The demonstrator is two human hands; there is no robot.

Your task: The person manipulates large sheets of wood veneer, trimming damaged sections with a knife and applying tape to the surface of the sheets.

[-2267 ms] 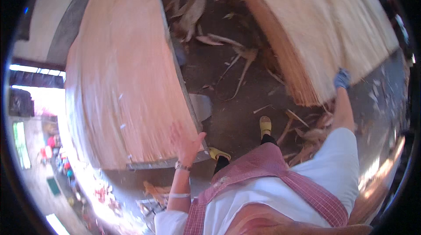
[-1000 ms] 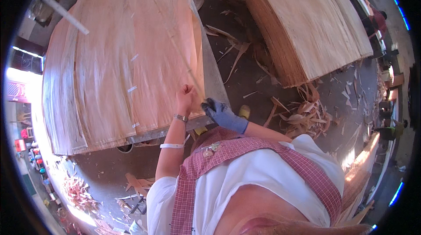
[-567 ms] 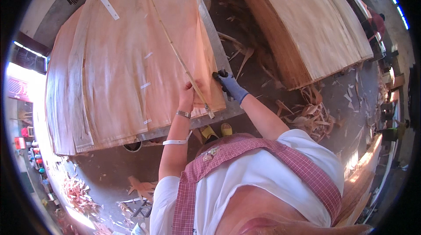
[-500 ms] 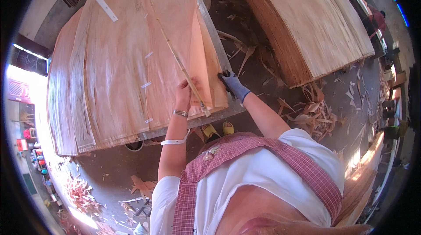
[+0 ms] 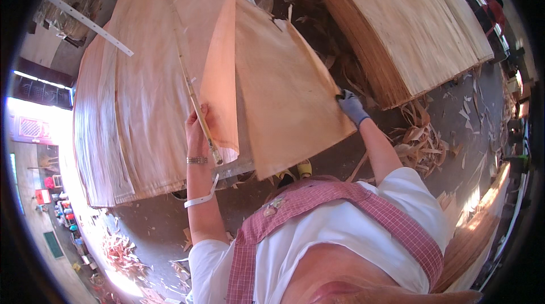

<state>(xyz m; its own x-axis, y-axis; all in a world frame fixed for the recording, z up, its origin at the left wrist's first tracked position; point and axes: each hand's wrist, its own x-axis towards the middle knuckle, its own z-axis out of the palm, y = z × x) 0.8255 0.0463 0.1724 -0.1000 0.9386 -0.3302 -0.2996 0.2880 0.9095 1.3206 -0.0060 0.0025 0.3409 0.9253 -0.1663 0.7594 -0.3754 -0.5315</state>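
Note:
My bare left hand (image 5: 196,131) is closed around the lower part of a thin bamboo stick (image 5: 193,94), which slants up and away over the wood veneer sheets (image 5: 133,111). Beside it, the pinkish edge of one veneer layer (image 5: 221,88) stands lifted and folded over. My right hand (image 5: 353,108), in a grey-blue glove with a dark palm, grips the right edge of a loose tan veneer sheet (image 5: 289,88). That sheet hangs out past the table's right side, its near corner pointing down toward my feet. My right fingertips are partly hidden at the sheet's edge.
A thick stack of veneer (image 5: 409,31) stands at the far right. Curled veneer scraps (image 5: 420,139) litter the floor beside it and at the lower left. A white perforated strip (image 5: 91,24) juts in at the upper left. Another person (image 5: 495,11) is at the far right edge.
My right hand has moved right, drawing the tan veneer sheet out from the table's edge. My left hand and the bamboo stick have shifted left, and the pinkish layer is folded farther over.

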